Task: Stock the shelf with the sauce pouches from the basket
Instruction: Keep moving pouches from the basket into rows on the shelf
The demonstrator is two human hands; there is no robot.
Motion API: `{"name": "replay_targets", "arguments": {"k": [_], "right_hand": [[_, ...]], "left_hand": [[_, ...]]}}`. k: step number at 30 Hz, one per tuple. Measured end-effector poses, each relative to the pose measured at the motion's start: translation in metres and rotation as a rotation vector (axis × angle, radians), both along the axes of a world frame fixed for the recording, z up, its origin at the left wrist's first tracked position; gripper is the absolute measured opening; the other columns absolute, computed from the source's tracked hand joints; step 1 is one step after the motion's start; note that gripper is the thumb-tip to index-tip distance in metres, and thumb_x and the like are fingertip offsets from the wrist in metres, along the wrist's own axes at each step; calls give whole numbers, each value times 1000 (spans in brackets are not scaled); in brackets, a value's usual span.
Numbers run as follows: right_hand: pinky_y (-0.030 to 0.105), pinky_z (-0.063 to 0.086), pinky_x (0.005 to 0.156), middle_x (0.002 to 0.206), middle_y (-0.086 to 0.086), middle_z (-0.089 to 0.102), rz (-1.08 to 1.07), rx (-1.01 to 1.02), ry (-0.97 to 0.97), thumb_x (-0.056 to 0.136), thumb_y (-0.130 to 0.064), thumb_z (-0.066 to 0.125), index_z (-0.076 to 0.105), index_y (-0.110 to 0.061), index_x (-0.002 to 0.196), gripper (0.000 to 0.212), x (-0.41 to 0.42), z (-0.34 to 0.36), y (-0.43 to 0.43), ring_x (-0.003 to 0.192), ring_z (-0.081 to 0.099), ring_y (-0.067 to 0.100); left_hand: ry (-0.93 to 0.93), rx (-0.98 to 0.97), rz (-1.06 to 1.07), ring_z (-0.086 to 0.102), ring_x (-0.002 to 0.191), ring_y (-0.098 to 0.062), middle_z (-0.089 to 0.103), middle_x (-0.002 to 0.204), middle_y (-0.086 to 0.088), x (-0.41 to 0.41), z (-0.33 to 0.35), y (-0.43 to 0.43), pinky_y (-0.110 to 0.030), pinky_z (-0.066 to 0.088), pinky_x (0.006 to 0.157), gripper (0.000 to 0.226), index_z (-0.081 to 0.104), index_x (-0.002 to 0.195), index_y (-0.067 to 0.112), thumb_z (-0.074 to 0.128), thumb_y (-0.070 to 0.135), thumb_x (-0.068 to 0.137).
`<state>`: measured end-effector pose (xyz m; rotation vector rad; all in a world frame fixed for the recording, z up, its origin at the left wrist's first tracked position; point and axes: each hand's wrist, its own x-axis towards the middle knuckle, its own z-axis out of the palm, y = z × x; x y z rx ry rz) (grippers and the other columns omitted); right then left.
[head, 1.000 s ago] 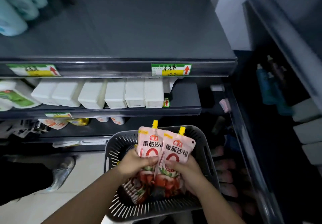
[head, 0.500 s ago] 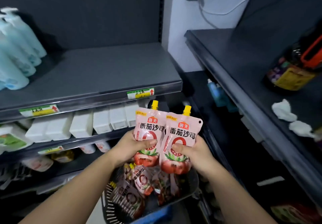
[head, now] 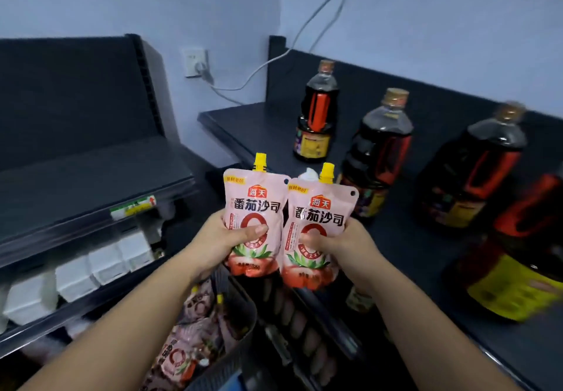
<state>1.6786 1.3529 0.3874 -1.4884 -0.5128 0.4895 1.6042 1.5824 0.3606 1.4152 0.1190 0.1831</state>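
Pink sauce pouches upright, side by side: left hand [head: 227, 240] grips left pouch [head: 254, 205], right hand [head: 341, 246] grips right pouch [head: 320, 223], above basket [head: 234, 357].

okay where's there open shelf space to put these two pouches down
Bare room: the dark shelf between its left end and the nearest dark bottle, and its front strip ahead of the right hand. The grey shelf left of the left hand is bare too. Crowded: the right side, where big bottles stand close together.
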Motion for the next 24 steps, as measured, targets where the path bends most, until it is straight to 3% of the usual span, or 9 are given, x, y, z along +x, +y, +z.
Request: {"name": "replay_targets", "arguments": {"k": [5, 7, 11, 15, 19, 24], "right_hand": [[37, 59, 85, 107, 8, 77, -148, 33, -73, 69, -11, 86, 76, -18, 103, 37, -36, 27, -115, 101, 73, 26], [34, 60, 82, 106, 7, 77, -217, 39, -99, 70, -9, 84, 77, -21, 101, 34, -55, 35, -168, 100, 73, 25], [41, 59, 85, 106, 12, 77, -385, 10, -95, 72, -6, 83, 77, -15, 98, 29, -96, 49, -268, 100, 73, 30], [28, 60, 75, 100, 7, 79, -528, -65, -134, 75, -5, 82, 77, -13, 98, 25, -135, 63, -357, 93, 75, 23], [39, 59, 88, 106, 8, 77, -689, -67, -155, 74, -6, 83, 74, -13, 106, 33, -165, 69, -422, 100, 74, 26], [41, 58, 89, 106, 8, 77, -908, -41, -180, 66, -15, 87, 73, -13, 106, 42, -193, 66, -492, 101, 73, 26]], "left_hand": [[-61, 8, -149, 75, 89, -27, 77, 102, -14, -2, 29, -108, -33, 60, 71, 62, 77, 98, 18, 96, 41, 44], [-74, 10, -223, 75, 87, -25, 78, 100, -12, -4, 37, -160, -31, 59, 69, 54, 78, 96, 20, 95, 37, 47], [-80, -1, -361, 75, 91, -28, 77, 101, -12, -9, 46, -262, -35, 60, 73, 43, 77, 97, 20, 88, 30, 57], [-62, 9, -508, 75, 90, -29, 78, 101, -12, -13, 54, -352, -34, 61, 68, 47, 77, 95, 21, 92, 33, 53], [-59, 20, -623, 76, 86, -25, 79, 95, -6, -12, 61, -427, -28, 60, 63, 41, 78, 88, 30, 93, 32, 50], [-60, 44, -838, 76, 90, -25, 78, 100, -6, -1, 67, -516, -29, 61, 66, 38, 75, 95, 25, 88, 29, 60]]}}
